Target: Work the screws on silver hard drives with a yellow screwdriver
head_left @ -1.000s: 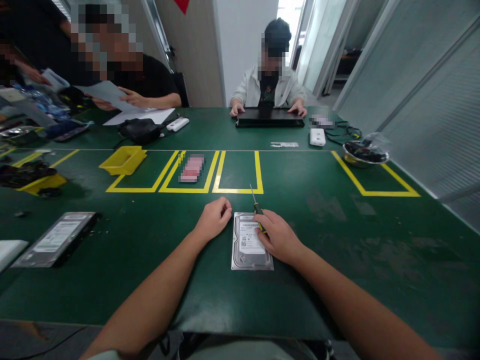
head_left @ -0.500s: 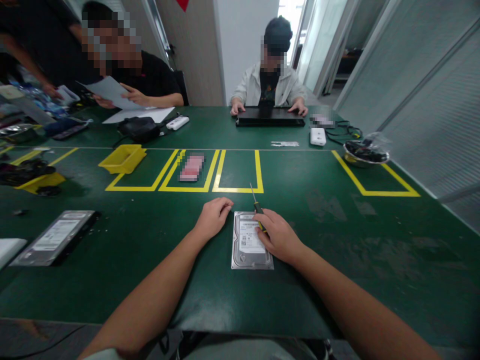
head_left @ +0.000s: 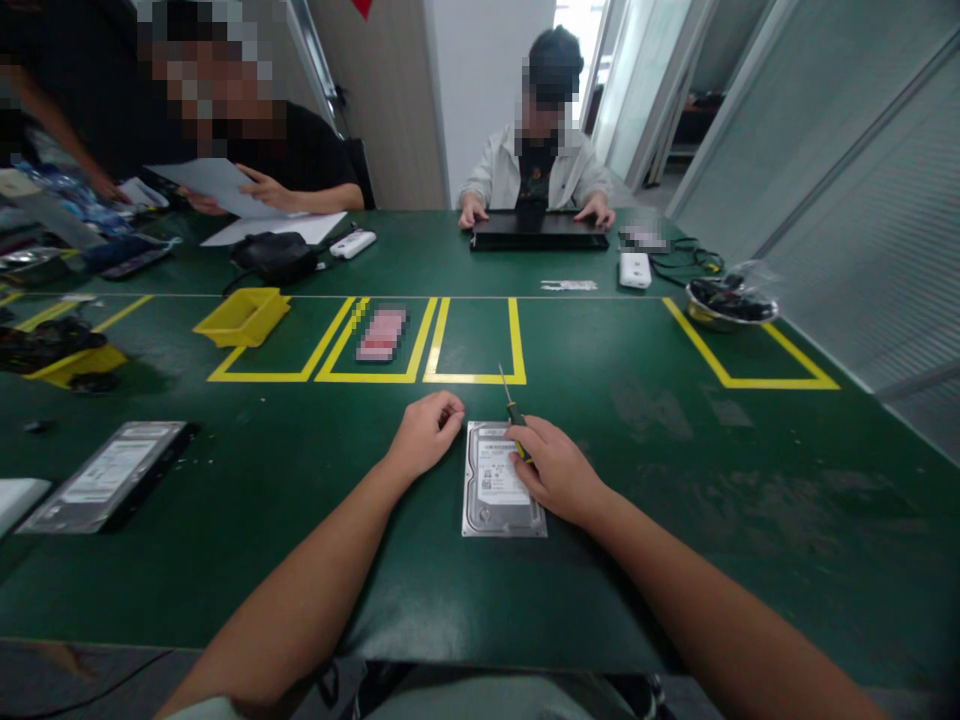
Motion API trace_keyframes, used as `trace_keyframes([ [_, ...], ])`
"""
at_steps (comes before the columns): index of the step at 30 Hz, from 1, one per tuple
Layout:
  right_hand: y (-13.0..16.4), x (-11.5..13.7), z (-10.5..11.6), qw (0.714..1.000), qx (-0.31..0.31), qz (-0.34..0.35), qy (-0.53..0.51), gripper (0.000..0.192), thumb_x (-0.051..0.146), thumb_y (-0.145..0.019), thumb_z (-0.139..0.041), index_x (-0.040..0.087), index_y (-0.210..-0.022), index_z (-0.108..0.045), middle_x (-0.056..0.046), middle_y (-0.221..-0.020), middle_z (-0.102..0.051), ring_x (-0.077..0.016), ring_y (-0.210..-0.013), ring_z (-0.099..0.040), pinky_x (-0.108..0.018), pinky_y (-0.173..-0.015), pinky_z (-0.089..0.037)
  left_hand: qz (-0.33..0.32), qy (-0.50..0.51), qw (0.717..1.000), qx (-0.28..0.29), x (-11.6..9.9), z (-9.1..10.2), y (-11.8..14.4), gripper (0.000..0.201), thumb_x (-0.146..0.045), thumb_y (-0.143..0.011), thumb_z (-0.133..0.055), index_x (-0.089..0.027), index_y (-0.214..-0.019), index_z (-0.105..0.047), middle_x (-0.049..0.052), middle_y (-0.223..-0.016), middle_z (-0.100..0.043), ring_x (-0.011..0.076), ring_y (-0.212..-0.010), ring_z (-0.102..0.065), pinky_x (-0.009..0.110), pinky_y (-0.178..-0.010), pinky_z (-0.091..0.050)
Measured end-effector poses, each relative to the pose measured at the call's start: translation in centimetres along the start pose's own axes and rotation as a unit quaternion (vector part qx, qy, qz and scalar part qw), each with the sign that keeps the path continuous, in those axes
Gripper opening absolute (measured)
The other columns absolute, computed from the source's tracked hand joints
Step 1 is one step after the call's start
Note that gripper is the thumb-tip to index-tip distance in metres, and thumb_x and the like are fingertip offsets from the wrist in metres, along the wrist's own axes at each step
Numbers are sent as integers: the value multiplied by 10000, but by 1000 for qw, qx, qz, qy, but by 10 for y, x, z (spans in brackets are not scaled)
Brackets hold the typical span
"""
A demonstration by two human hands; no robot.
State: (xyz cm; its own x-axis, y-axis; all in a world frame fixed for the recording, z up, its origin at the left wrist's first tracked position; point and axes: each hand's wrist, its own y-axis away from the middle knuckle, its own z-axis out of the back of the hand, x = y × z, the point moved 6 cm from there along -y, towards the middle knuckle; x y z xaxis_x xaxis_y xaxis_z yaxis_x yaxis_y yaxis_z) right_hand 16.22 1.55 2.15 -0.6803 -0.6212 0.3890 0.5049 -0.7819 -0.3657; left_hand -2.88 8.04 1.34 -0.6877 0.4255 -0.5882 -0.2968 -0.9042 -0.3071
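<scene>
The right hand (head_left: 559, 470) grips a small screwdriver (head_left: 514, 415) with a green-and-yellow handle, its shaft pointing away toward the far side of the table, while the heel of the hand rests on the right part of a hard disk drive (head_left: 499, 478) that lies flat, label up, on the green table mat (head_left: 675, 450) straight in front of the person. The left hand (head_left: 424, 435) sits just beside the drive's upper left corner with its fingers curled loosely in, holding nothing that can be seen. Over the last second almost nothing has moved: both hands keep their places and the drive has not shifted, so the work looks paused with the tool held ready, not engaged in a screw. Farther out, a second hard drive (head_left: 105, 475) lies at the left, a yellow tray (head_left: 244, 317) sits by the yellow tape boxes (head_left: 472, 378), and a bowl of cables (head_left: 729, 305) stands at the right. Across the table a person in a white jacket (head_left: 536, 170) rests hands on a black laptop (head_left: 538, 232).
</scene>
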Motion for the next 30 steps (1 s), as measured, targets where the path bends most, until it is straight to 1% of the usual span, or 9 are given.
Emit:
trace_keyframes([
  [6,0,0,0,1000,-2,-1,2,268,196,-927,-472,164,-1174,-571,-163,-1177,-609,-269,-1097,-560,-439,-952,-480,-12,14,1000,-5,-2,1,0,68,-169,-825,-561,-176,-825,-629,-5,-736,-627,138,-685,-580,258,-663,-446],
  [11,0,0,0,1000,-2,-2,2,264,195,-924,-476,170,-1169,-570,-159,-1171,-610,-271,-1096,-564,-440,-944,-484,6,46,999,-11,2,2,0,109,-191,-820,-583,-177,-873,-678,0,-752,-658,135,-680,-596,252,-657,-458],
  [15,0,0,0,1000,-2,-3,3,270,192,-921,-479,172,-1175,-568,-162,-1171,-612,-274,-1108,-563,-449,-952,-482,4,40,999,-3,2,1,-1,119,-226,-838,-594,-181,-861,-702,11,-764,-670,143,-702,-601,260,-665,-458],
  [22,1,-1,-1,1000,1,-2,4,270,201,-929,-471,174,-1179,-568,-158,-1182,-610,-271,-1121,-559,-444,-959,-476,12,60,998,-2,3,1,-1,107,-252,-836,-630,-180,-862,-705,12,-775,-676,140,-700,-601,254,-658,-457],
  [30,0,-2,-1,1000,-1,-4,6,276,199,-924,-476,174,-1181,-572,-159,-1168,-609,-276,-1107,-560,-440,-933,-487,27,87,996,5,4,-1,-1,96,-263,-822,-650,-174,-831,-687,-4,-716,-653,129,-655,-580,243,-622,-438],
])
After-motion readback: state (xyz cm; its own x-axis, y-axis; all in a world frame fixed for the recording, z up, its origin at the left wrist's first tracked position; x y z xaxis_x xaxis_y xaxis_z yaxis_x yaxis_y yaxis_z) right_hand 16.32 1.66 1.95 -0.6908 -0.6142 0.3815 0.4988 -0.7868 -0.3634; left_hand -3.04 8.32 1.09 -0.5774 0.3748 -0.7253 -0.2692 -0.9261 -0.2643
